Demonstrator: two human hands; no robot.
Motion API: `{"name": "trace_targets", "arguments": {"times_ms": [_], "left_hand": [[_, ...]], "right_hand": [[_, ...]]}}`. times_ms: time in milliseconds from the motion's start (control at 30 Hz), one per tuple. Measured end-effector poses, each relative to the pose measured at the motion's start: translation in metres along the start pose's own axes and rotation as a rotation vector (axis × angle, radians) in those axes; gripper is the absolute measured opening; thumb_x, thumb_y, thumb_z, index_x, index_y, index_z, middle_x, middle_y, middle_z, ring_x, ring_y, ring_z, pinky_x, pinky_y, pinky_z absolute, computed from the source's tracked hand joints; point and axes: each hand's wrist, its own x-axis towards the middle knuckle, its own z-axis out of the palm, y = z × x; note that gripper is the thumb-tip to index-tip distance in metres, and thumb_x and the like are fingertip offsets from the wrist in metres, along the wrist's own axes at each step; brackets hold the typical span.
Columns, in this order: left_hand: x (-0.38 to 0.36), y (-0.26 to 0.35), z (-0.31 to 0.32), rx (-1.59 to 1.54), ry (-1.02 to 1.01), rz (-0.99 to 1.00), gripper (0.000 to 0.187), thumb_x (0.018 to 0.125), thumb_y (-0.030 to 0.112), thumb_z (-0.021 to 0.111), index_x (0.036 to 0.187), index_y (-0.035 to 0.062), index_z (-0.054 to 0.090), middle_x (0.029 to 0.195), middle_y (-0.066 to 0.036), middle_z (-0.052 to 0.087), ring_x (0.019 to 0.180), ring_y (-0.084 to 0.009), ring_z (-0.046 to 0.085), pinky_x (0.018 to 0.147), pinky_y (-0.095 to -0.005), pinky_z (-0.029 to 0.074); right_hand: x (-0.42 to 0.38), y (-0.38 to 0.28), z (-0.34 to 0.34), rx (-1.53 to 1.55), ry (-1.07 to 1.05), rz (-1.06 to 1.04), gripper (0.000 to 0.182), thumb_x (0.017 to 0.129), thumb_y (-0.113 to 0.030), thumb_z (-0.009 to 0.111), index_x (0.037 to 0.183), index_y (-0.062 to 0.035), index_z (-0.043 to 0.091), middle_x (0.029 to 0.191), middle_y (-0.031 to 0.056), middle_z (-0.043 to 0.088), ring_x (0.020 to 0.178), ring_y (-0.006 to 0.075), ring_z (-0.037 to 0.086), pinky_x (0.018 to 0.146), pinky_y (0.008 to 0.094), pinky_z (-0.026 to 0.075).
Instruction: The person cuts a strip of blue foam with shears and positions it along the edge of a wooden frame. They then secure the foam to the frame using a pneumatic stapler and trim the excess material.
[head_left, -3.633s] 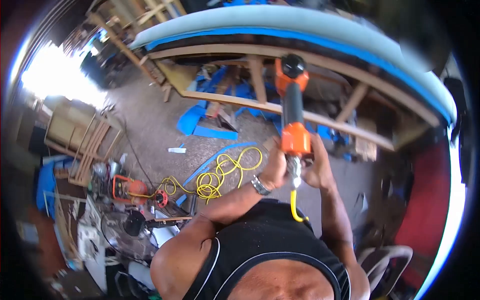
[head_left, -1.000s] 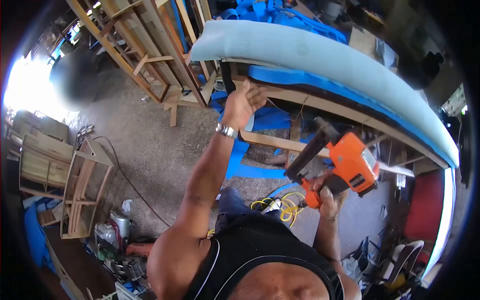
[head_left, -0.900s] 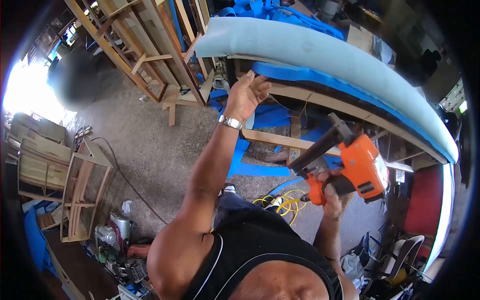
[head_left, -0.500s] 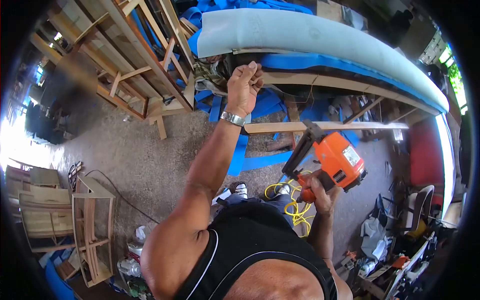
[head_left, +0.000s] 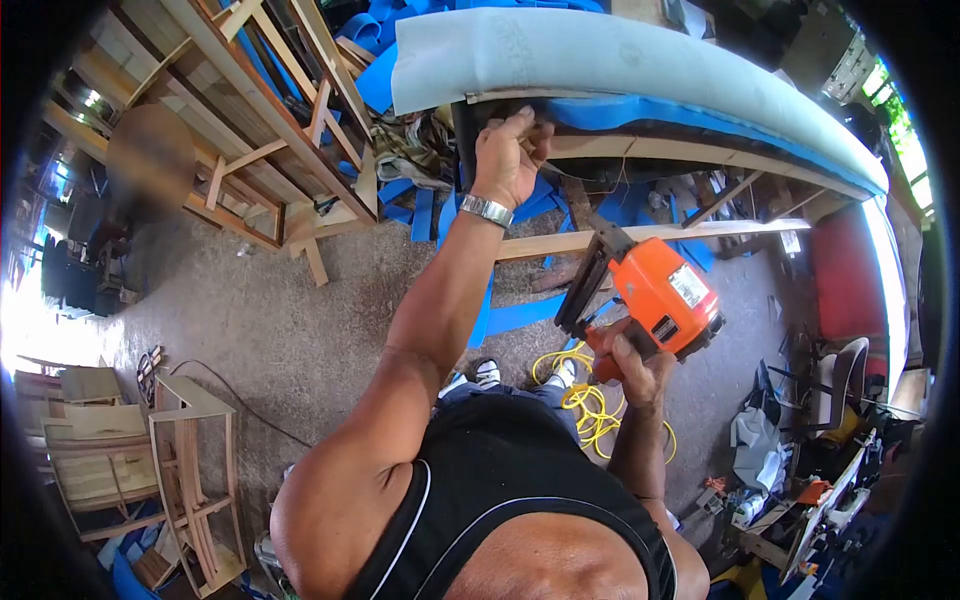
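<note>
My right hand is wrapped round the handle of an orange nail gun, its dark magazine and nose pointing up and left. My left hand, with a metal watch at the wrist, is raised to the near underside of a long curved frame. Its fingers are curled and pinched beside a blue strip and dark material; what lies between the fingertips is hidden. Over the frame's top lies a pale whitish padded cover. A wooden rail runs below it.
A yellow hose lies coiled by my feet. Blue offcuts litter the floor under the frame. Wooden frames stand at the left, with smaller ones at the lower left. A red panel and clutter are at the right.
My left hand has moved slightly right and up against the frame's edge, fingers still pinched. The nail gun has shifted a little left and up. The view has tilted slightly.
</note>
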Motion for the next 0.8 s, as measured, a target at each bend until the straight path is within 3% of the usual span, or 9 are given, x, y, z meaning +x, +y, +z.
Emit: {"name": "trace_targets", "arguments": {"times_ms": [133,233,367,400,500,533,633,667,800], "left_hand": [[-0.002,0.009,0.006,0.231,0.006,-0.063,0.016,0.097,0.018,0.058,0.102,0.0027,0.058,0.096,-0.012,0.064,0.084,-0.0253,0.068,0.069,-0.0331,0.057],[0.008,0.017,0.016,0.358,-0.091,-0.069,0.022,0.097,0.017,0.057,0.108,-0.0016,0.058,0.099,-0.013,0.065,0.083,-0.0256,0.068,0.071,-0.0367,0.059],[0.027,0.005,0.01,0.015,-0.159,-0.089,0.02,0.096,0.009,0.055,0.109,-0.0049,0.057,0.104,-0.02,0.063,0.098,-0.0292,0.064,0.085,-0.0474,0.056],[0.03,-0.001,0.006,-0.073,-0.173,-0.115,0.018,0.095,0.007,0.055,0.109,-0.0031,0.057,0.105,-0.018,0.063,0.1,-0.0285,0.062,0.086,-0.0455,0.054],[0.022,-0.013,0.0,-0.069,-0.089,0.12,0.018,0.093,0.006,0.059,0.11,-0.0004,0.057,0.103,-0.014,0.064,0.095,-0.0253,0.063,0.079,-0.0394,0.053],[0.008,-0.012,0.0,-0.037,-0.04,0.182,0.021,0.091,0.006,0.063,0.111,0.0049,0.057,0.101,-0.008,0.065,0.093,-0.0203,0.063,0.075,-0.0345,0.051],[-0.038,-0.005,-0.004,0.101,0.056,0.287,0.023,0.089,0.007,0.067,0.111,0.0087,0.057,0.098,-0.005,0.066,0.091,-0.0162,0.063,0.076,-0.034,0.051],[-0.046,-0.002,-0.004,0.137,0.031,0.304,0.049,0.091,0.008,0.065,0.134,0.0017,0.043,0.102,-0.007,0.064,0.092,-0.0142,0.063,0.073,-0.0291,0.051],[-0.048,0.015,0.009,0.017,0.026,0.232,0.033,0.09,0.013,0.068,0.118,0.0052,0.052,0.096,-0.005,0.064,0.084,-0.0145,0.066,0.069,-0.0297,0.054]], "right_hand": [[0.0,0.009,-0.001,-0.014,0.003,0.009,0.021,0.088,-0.019,0.069,0.094,0.0004,0.063,0.078,0.0071,0.065,0.073,0.0165,0.063,0.077,0.0351,0.053],[-0.002,0.006,-0.002,0.005,0.003,0.152,0.021,0.088,-0.019,0.07,0.095,-0.0001,0.063,0.08,0.0071,0.066,0.075,0.0159,0.064,0.073,0.0334,0.054],[-0.001,0.009,0.005,0.02,0.03,0.057,0.02,0.087,-0.018,0.071,0.094,-0.0007,0.064,0.084,0.007,0.066,0.076,0.0157,0.064,0.069,0.0313,0.053],[-0.001,0.009,0.005,0.008,0.026,0.043,0.021,0.086,-0.018,0.072,0.094,-0.0006,0.064,0.084,0.0073,0.066,0.076,0.0161,0.064,0.07,0.0317,0.053],[0.0,0.014,-0.004,-0.026,-0.025,0.074,0.021,0.086,-0.017,0.072,0.095,-0.0004,0.063,0.083,0.0076,0.066,0.077,0.0169,0.064,0.071,0.0335,0.053],[-0.001,0.015,-0.002,0.026,0.004,0.087,0.02,0.086,-0.017,0.071,0.093,-0.0003,0.062,0.08,0.0074,0.064,0.077,0.0172,0.064,0.074,0.0346,0.053],[0.005,0.009,0.003,0.035,0.007,0.012,0.021,0.088,-0.019,0.069,0.092,-0.0003,0.062,0.079,0.0069,0.063,0.076,0.0174,0.064,0.077,0.0351,0.053],[0.009,0.006,0.008,0.038,0.031,-0.014,0.024,0.089,-0.023,0.068,0.091,-0.0004,0.062,0.078,0.0071,0.063,0.076,0.017,0.063,0.078,0.0354,0.052],[0.028,0.013,0.013,0.03,0.006,-0.05,0.031,0.09,-0.031,0.068,0.09,-0.0007,0.062,0.077,0.007,0.062,0.073,0.0167,0.062,0.078,0.0365,0.052]]}}
